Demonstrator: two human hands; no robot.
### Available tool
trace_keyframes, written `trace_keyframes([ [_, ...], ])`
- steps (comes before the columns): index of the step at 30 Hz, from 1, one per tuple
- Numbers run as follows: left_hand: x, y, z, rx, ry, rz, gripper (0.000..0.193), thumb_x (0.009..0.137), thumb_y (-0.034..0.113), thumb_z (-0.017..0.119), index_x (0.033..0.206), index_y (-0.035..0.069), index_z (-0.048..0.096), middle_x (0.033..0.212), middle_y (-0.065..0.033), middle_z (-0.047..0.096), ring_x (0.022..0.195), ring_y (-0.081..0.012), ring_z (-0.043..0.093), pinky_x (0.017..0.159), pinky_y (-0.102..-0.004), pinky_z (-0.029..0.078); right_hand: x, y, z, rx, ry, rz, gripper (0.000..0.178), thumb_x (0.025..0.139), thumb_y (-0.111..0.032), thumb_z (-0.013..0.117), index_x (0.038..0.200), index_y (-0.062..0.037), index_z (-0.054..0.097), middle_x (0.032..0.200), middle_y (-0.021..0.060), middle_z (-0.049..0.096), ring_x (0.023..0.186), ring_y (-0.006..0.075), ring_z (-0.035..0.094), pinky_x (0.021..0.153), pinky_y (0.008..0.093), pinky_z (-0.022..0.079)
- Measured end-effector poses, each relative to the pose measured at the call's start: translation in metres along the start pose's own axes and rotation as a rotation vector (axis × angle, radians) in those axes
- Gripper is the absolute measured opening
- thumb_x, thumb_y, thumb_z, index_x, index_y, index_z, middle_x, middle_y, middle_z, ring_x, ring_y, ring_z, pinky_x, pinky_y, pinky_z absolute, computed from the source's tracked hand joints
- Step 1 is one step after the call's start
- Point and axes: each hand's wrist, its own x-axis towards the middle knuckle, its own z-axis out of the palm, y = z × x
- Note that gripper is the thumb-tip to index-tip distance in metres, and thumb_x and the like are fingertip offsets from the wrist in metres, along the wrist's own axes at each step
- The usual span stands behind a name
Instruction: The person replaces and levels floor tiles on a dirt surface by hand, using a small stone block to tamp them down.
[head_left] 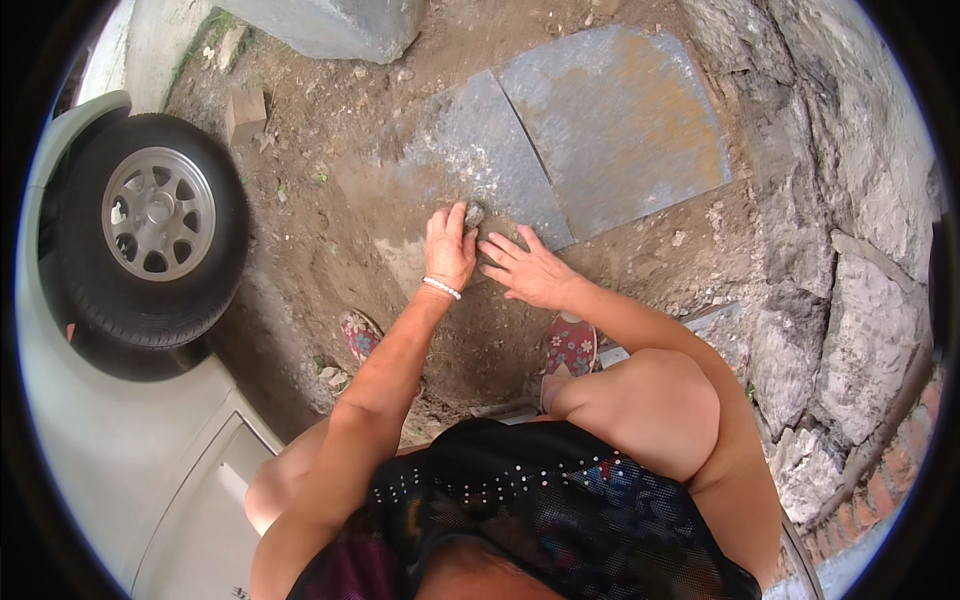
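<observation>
The step in hand looks like close handwork at the low edge of a dirt-covered, grey flat slab (480, 150), centred on a small, rough, grey lump of stone (475, 215) near the middle of the frame. The next move seems to call for a sure hold on that lump, with the fingertips low to the brown, loose soil (330, 235).

The left hand (450, 248), with a white beaded bracelet (441, 288) at its wrist, is partly curled, its fingers pointing to the top of the frame and set right beside the lump; from above I cannot tell whether they grip it or only touch it. The right hand (530, 273), just right of centre, is palm down with fingers spread and appears to hold nothing. A larger, rust-stained grey slab (610, 125) lies beyond, at upper right.
</observation>
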Motion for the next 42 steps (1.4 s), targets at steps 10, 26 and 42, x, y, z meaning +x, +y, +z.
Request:
trace_keyframes([
  [10,-0.087,-0.114,-0.030,0.265,0.344,-0.672,0.042,0.081,0.016,0.058,0.115,-0.007,0.048,0.105,-0.0265,0.052,0.098,-0.0419,0.048,0.088,-0.0435,0.038,-0.015,0.040,-0.037,-0.090,-0.097,0.375,0.069,0.089,-0.052,0.038,0.143,-0.0148,0.019,0.150,0.0130,0.004,0.139,0.0258,0.003,0.108,0.0542,0.002],
  [26,0.087,-0.011,-0.006,0.489,-0.160,0.131,0.083,0.082,0.063,0.041,0.140,0.006,0.024,0.146,-0.0201,0.016,0.135,-0.0360,0.015,0.109,-0.0481,0.010,0.021,0.156,-0.073,-0.113,0.269,0.590,0.079,0.085,-0.049,0.049,0.139,0.0006,0.021,0.147,0.0220,0.011,0.137,0.0341,0.007,0.109,0.0521,0.003],
  [42,0.082,-0.078,-0.033,0.526,0.123,-0.293,0.079,0.084,0.053,0.047,0.140,0.004,0.022,0.147,-0.0188,0.017,0.134,-0.0376,0.015,0.108,-0.0502,0.009,0.039,0.158,-0.074,-0.172,0.258,0.457,0.060,0.086,-0.039,0.052,0.137,-0.0118,0.034,0.147,0.0117,0.020,0.136,0.0272,0.016,0.108,0.0519,0.008],
])
